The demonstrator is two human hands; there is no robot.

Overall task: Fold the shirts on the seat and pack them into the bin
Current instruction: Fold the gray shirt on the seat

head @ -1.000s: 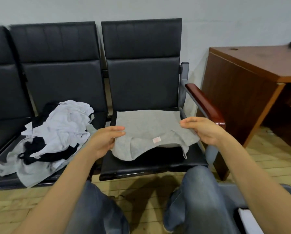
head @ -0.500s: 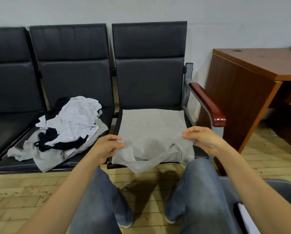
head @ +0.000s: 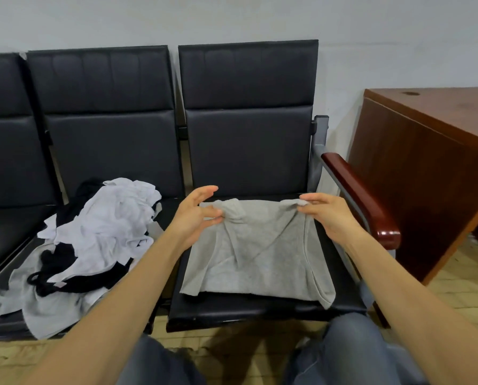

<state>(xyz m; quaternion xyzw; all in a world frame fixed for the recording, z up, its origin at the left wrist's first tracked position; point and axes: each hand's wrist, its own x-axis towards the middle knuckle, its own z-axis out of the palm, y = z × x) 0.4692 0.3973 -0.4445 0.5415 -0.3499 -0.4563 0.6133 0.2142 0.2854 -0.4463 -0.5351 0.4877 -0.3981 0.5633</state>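
Pale wall (head: 232, 18) at the back, light plank floor (head: 459, 295) below.

Seating: a row of black padded seats (head: 107, 151) against the wall. The right-hand seat (head: 260, 311) ends in a glossy reddish wooden armrest (head: 357, 195).

Grey shirt (head: 254, 259): lies on the right-hand seat, part-folded. Its near edge is flat on the cushion and its far edge is raised and bunched at both corners.

Left hand (head: 194, 220): pinches the far-left corner of the grey shirt between thumb and fingers, with the forefinger lifted above the cloth.

Right hand (head: 329, 215): pinches the far-right corner of the same shirt, fingers drawn together on the fabric.

Pile of shirts (head: 107, 226): white, black and grey garments, unfolded and tangled. It sits on the middle seat, just beside the grey shirt, and spills toward the front edge.

Brown wooden desk (head: 426, 176): stands at the right, near the armrest.

Blue jeans (head: 354, 351): the person's knees, at the bottom of the view.
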